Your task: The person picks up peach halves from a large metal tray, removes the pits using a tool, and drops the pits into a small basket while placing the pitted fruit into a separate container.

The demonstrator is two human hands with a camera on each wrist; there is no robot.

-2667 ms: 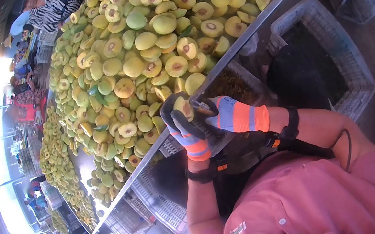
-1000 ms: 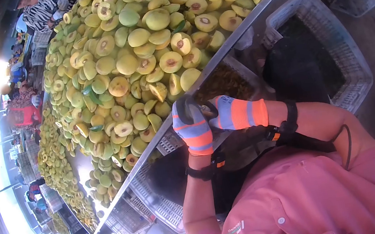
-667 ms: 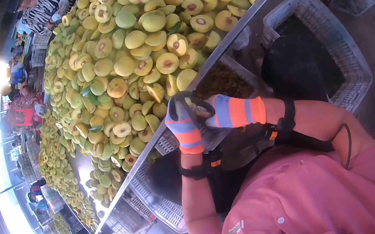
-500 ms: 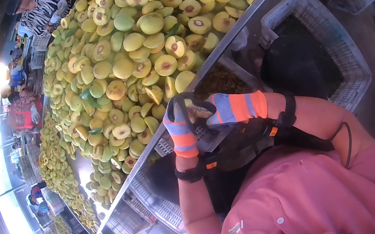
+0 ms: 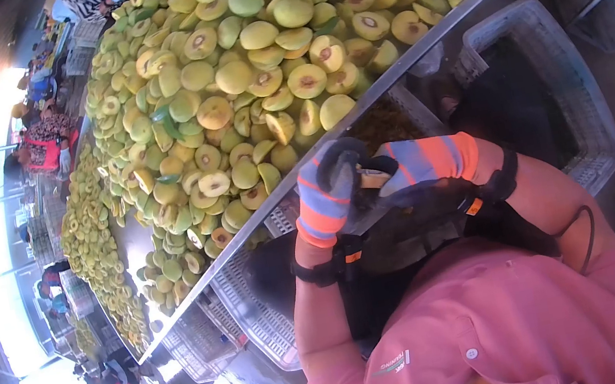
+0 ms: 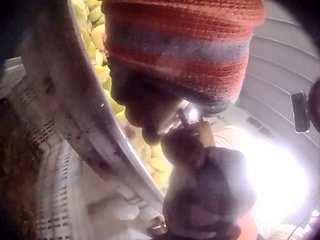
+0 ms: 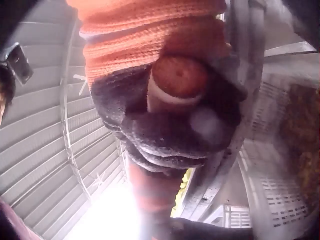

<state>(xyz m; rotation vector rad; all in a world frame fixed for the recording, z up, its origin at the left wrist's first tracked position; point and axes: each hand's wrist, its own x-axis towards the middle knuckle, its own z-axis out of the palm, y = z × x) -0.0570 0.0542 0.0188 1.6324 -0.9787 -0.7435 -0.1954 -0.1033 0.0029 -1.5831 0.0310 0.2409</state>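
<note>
Right grip (image 5: 421,162) wraps round a wooden handle (image 7: 179,77) mid-frame. Left grip (image 5: 326,194) is beside it; I can't tell its hold. Fruit (image 5: 234,77) lies top middle.

A hand tool (image 7: 179,77) is held just off the near edge of the table (image 5: 426,50); its handle is wooden, with a blunt, round, reddish-brown end, and its metal part (image 6: 190,114) shines with glare.
</note>
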